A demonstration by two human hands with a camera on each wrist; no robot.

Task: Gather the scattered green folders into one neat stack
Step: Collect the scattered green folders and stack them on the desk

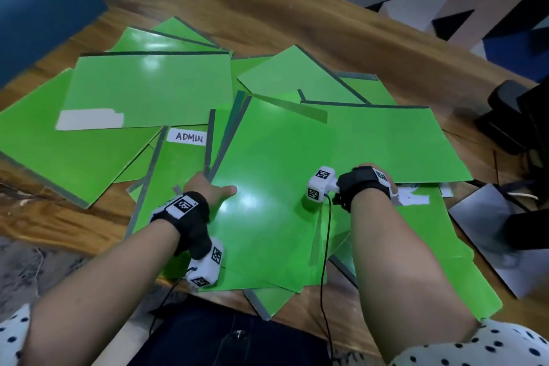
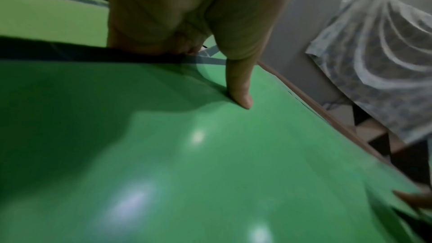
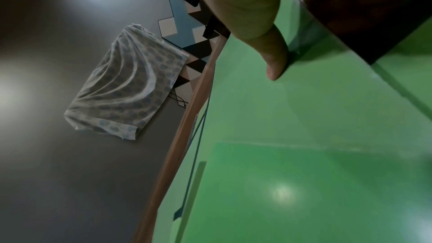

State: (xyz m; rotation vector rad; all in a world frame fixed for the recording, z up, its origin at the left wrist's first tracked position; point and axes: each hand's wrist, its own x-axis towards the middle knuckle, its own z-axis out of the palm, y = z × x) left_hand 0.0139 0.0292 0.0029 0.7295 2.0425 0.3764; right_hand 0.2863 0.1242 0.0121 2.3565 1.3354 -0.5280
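Fingers of the left hand [image 1: 211, 190] and right hand [image 1: 375, 176] are gripping the top folder [image 1: 267, 217] edges; the glossy folders beneath [image 1: 166, 181] are likely being dragged askew.

A spread of thin green card folders [image 1: 142, 89] lies overlapping across the long wooden table [image 1: 267, 12]. Nearest the person sits one large glossy green folder [image 1: 267, 175] on top of the rest; the left hand [image 1: 208, 187] rests at its left edge, the right hand [image 1: 368, 181] at its right edge. Left of it, partly tucked under, lies the green folder with the white "ADMIN" label [image 1: 190, 137]. Behind that lies another folder bearing a blank white label [image 1: 89, 119]. A flat grey board [image 1: 487, 235] lies at the table's right end, and a blue padded chair [image 1: 41, 15] stands beyond the far left.
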